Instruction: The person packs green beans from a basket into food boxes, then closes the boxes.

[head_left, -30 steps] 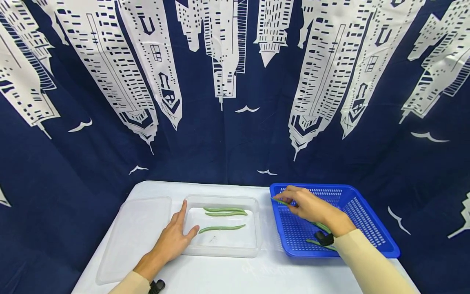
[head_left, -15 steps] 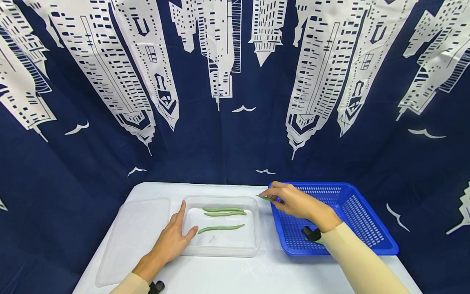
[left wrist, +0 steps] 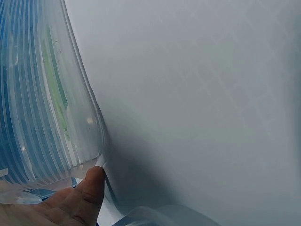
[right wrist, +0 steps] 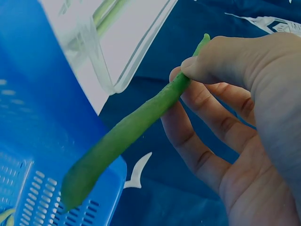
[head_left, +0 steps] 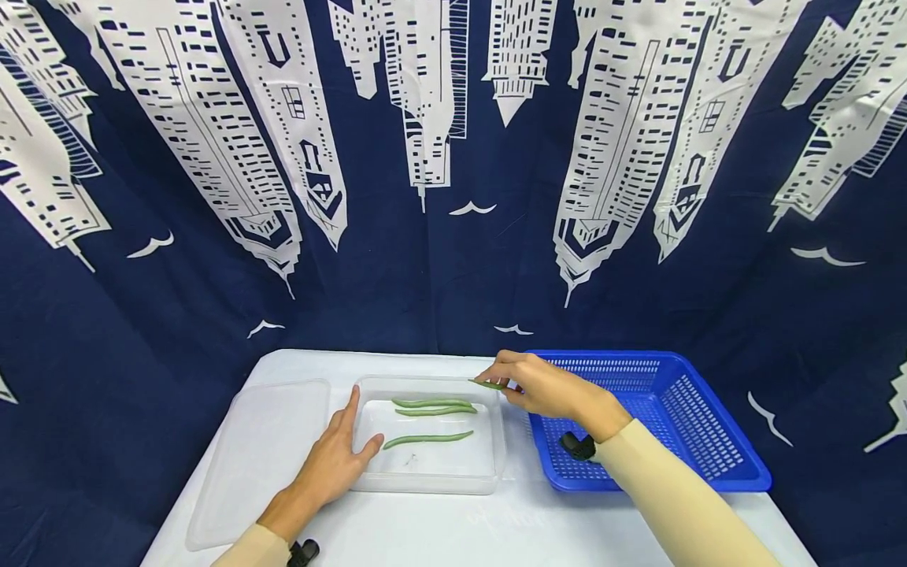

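A green bean (right wrist: 127, 127) is pinched between the thumb and fingertips of my right hand (head_left: 546, 386), which is over the right back corner of a clear plastic container (head_left: 425, 483). Inside that container lie three more green beans (head_left: 428, 439), two close together at the back and one nearer the front. My left hand (head_left: 329, 465) rests along the container's left side with fingers extended, index finger at the back corner and thumb at the rim. In the left wrist view, a fingertip of the left hand (left wrist: 80, 200) touches the container's ribbed wall (left wrist: 28, 117).
To the right stands a blue perforated basket (head_left: 716, 425), partly hidden by the right forearm; beans (right wrist: 7, 216) show in it in the right wrist view. A flat translucent lid (head_left: 262, 465) lies left of the container. A dark blue printed cloth (head_left: 425, 276) hangs behind the white table.
My right hand has moved left from above the basket to the container's right edge, carrying the green bean. The left hand has stayed at the container's left side.
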### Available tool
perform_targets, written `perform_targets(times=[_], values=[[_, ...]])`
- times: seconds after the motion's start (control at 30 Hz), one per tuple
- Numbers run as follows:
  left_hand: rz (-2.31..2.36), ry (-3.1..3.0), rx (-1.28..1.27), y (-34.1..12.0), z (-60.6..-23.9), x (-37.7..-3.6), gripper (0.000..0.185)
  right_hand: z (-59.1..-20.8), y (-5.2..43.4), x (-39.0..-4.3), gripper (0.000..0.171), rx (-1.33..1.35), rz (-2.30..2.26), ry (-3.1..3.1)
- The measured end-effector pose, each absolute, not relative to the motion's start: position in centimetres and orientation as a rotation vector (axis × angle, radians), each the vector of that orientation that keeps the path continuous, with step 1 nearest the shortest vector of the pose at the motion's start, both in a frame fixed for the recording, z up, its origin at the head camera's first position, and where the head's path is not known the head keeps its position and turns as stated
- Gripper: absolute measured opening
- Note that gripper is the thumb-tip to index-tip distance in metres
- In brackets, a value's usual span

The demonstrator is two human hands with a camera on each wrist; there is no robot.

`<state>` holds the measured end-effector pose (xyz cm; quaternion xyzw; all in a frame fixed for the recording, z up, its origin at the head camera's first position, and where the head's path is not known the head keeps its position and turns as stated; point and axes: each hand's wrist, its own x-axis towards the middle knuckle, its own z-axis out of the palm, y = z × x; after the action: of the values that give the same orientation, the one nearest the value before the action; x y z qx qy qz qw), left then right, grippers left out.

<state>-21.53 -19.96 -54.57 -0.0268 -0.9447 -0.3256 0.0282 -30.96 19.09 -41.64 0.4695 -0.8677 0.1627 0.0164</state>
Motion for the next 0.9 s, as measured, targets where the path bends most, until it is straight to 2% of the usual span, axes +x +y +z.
perform_targets(times=[0.9], values=[[-1.008, -2.928, -0.074, -19.9, -54.7, -21.8, 0.102, -42.7, 11.4, -32.5, 0.043, 1.672, 0.634, -2.693]])
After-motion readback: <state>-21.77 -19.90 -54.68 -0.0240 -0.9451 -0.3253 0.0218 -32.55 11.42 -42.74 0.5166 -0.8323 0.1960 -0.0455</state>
